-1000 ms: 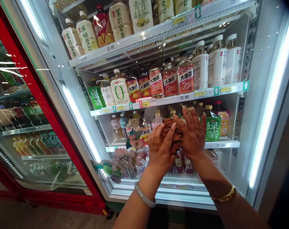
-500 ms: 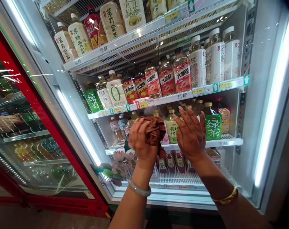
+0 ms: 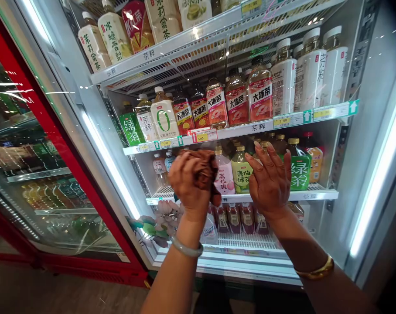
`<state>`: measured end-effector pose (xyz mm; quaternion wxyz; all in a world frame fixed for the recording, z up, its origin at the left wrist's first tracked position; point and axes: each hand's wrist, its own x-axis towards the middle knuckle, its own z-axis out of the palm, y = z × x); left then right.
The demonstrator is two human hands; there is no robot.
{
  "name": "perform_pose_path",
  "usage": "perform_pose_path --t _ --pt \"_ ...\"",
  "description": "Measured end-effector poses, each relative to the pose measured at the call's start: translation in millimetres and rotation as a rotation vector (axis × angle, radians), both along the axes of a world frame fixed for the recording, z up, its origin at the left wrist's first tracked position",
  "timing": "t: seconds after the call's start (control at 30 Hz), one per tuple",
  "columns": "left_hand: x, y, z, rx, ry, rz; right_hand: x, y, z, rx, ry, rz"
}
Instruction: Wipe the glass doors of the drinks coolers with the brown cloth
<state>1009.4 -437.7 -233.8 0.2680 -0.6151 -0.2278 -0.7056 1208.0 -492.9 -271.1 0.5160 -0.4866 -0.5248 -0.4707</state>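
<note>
My left hand (image 3: 189, 185) grips a crumpled brown cloth (image 3: 205, 170), its fingers curled round it. To its right, my right hand (image 3: 270, 179) is held up flat with fingers spread and nothing in it. Both hands are in front of a lit drinks fridge; faint reflections suggest a glass pane, though I cannot tell whether the palm touches it. Between the hands show a pink-labelled bottle (image 3: 224, 176) and a green-yellow tea bottle (image 3: 240, 174). A green-labelled bottle (image 3: 300, 170) is just right of my right hand, which hides bottles behind it.
Above the hands, a shelf edge with price tags (image 3: 230, 131) carries several iced tea bottles (image 3: 236, 102) and white-labelled bottles (image 3: 311, 78). Dark red bottles (image 3: 233, 218) stand below. At left is a red-framed fridge door (image 3: 96, 183). A flower decoration (image 3: 167, 218) is at lower left.
My left hand and the cloth have shifted slightly left, uncovering more of the pink-labelled bottle. My right hand appears a little further right. The shelves look larger and nearer.
</note>
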Motion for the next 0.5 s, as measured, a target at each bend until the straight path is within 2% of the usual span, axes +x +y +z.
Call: perform_pose_path --t 0.07,0.1,0.17,0.3,0.37,0.43,0.5 --pt "-12.8 8.3 8.3 0.012 -0.065 0.06 0.2 0.1 -0.2 0.027 -0.018 0.008" --pt "-14.4 11.0 7.1 0.036 -0.056 0.077 0.3 0.2 -0.1 0.036 -0.024 0.013" --pt "-8.5 12.2 -5.6 0.087 0.02 0.077 0.2 0.5 0.1 0.041 -0.03 0.017" --pt "17.2 2.6 -48.3 0.128 0.197 -0.005 -0.5 1.0 0.1 0.038 -0.03 0.007" --pt "23.3 -2.4 -63.4 0.114 0.257 -0.03 -0.8 1.2 -0.3 0.041 -0.028 0.006" --pt "22.9 -4.8 -69.2 0.084 0.297 -0.051 -0.7 1.3 -0.9 0.043 -0.032 0.008" --pt "19.7 -5.1 -66.7 0.061 0.313 -0.073 -0.3 1.4 -1.4 0.046 -0.035 0.006"
